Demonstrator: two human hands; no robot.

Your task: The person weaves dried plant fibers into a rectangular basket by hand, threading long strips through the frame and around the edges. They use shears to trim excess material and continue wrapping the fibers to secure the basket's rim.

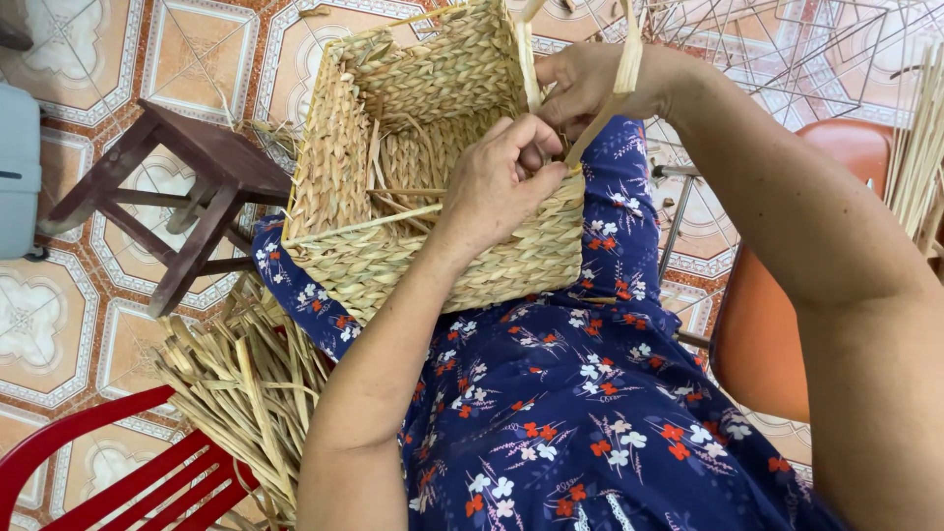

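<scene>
A square woven straw basket rests on my lap, its open top turned toward me. My left hand presses on the basket's near rim corner, fingers curled and pinching a straw strand there. My right hand sits just beyond, at the same corner, gripping flat pale straw strips that rise up out of the frame. Loose strands poke out inside the basket. My lap is covered by a dark blue dress with a flower print.
A dark wooden stool stands on the tiled floor at left. A bundle of dried straw lies by my left leg, above a red plastic chair. An orange chair and wire frames are at right.
</scene>
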